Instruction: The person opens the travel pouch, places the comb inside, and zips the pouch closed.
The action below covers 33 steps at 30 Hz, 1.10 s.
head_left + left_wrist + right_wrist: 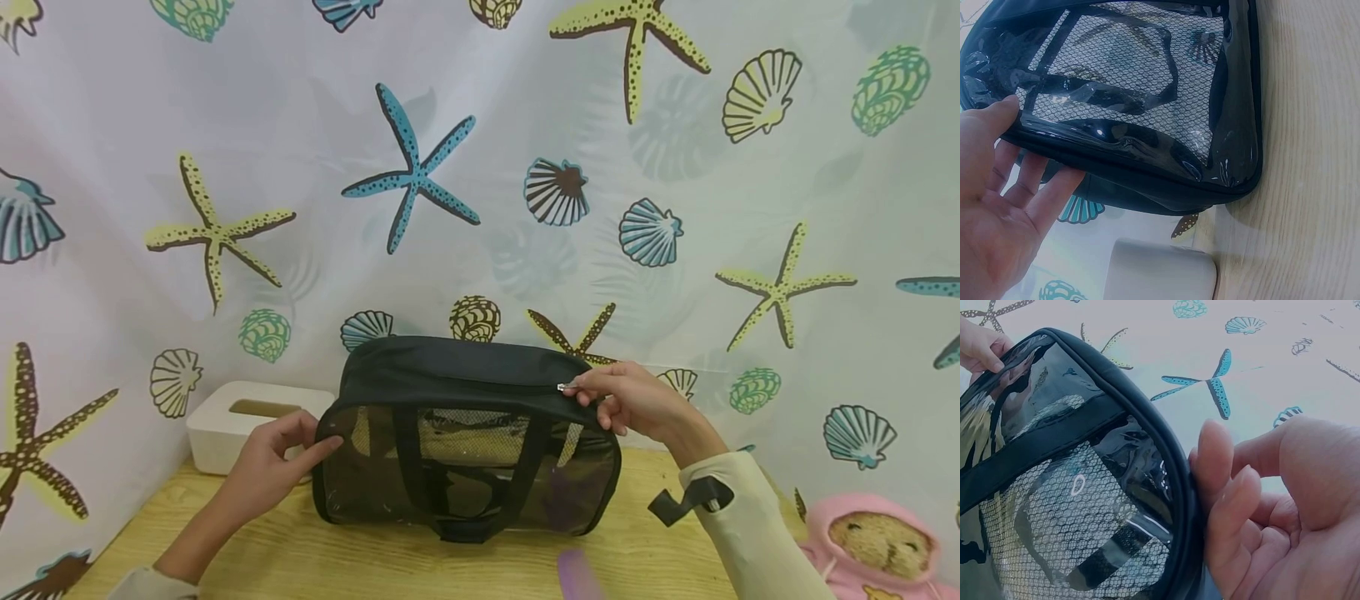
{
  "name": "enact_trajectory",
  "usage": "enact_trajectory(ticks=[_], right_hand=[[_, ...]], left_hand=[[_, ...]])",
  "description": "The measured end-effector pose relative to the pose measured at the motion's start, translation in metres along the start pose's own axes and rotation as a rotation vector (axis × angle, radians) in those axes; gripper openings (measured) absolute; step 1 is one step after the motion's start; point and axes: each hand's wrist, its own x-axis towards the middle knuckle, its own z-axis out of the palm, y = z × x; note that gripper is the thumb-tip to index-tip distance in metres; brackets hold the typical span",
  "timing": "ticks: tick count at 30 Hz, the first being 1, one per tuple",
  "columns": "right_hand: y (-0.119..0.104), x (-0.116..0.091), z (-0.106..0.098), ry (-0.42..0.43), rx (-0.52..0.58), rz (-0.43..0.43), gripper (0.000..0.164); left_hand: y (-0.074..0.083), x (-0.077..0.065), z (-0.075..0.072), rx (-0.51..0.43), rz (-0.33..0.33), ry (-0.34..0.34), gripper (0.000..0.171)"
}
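A black bag with see-through front panel, mesh back and black strap handles stands upright on the wooden table. My left hand grips its upper left edge. In the left wrist view the thumb lies on the clear front and the fingers are behind the edge. At the top right, my right hand pinches a silver zipper pull between thumb and finger. The right wrist view shows that hand against the bag's dark side edge; the zipper pull is hidden there.
A white tissue box stands behind the left hand. On the table in front of the bag lies a purple object, cut off by the frame. A plush bear in a pink hoodie sits at lower right. A patterned curtain hangs behind.
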Motion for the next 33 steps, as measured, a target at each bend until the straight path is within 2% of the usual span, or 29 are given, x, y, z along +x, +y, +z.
enact_trajectory(ticks=[10,23,33], right_hand=[[-0.006,0.002,0.005,-0.012,0.003,-0.003,0.029],[-0.012,0.008,0.011,-0.028,-0.022,-0.006,0.033],[-0.024,0.019,0.031,-0.058,-0.076,-0.021,0.037]], left_hand=[[-0.002,0.0,0.0,-0.006,-0.001,0.003,0.02],[-0.003,0.0,-0.001,-0.006,-0.012,0.001,0.019],[0.0,-0.003,-0.001,-0.003,-0.025,-0.003,0.019]])
